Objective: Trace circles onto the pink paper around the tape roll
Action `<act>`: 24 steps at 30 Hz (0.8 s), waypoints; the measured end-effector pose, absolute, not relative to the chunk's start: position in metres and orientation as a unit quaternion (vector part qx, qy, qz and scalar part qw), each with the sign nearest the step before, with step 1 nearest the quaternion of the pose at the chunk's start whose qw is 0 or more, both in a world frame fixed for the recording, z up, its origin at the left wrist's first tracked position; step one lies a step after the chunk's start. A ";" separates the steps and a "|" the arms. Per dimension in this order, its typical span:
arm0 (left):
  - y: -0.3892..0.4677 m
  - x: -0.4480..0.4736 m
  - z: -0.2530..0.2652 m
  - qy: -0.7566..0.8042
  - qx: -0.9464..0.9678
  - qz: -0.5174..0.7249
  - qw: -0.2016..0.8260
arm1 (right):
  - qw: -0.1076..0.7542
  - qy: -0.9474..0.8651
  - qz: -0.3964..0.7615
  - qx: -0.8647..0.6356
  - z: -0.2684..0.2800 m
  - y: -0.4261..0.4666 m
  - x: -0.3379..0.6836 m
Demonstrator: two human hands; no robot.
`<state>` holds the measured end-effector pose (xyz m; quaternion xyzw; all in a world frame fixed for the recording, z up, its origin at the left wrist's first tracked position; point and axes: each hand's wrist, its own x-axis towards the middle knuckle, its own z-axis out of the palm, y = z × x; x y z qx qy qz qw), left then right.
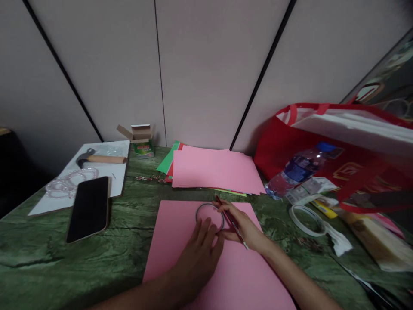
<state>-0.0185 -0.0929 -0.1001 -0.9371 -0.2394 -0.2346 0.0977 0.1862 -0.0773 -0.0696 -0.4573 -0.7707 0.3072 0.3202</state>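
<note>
A sheet of pink paper [174, 241] lies on the table in front of me, with a thin grey ring [209, 204] flat on its upper part. My left hand [198, 254] rests palm down, its outstretched fingers touching the ring's lower edge. Gripped in my right hand [243, 224] is a dark red pencil [232, 221], slanting with one end up by the ring's upper right. Some right-hand fingers are close to the ring's right side; whether they touch it is unclear.
Behind lies a stack of pink sheets [213, 170]. To the left are a phone [88, 209], a hammer [103, 159] on a white board [112, 185], and a small open box [143, 146]. A bottle [297, 170], red bag [274, 137], tape roll [306, 219] and scissors [364, 282] occupy the right.
</note>
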 end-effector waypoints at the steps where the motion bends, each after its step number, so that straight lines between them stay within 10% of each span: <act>1: -0.093 -0.019 -0.099 -0.237 -0.939 -0.228 0.096 | 0.320 -0.769 0.310 -0.457 -0.070 -0.077 0.186; 24: -0.087 -0.017 -0.110 -0.237 -0.929 -0.247 0.142 | 0.352 -0.745 0.347 -0.448 -0.073 -0.077 0.186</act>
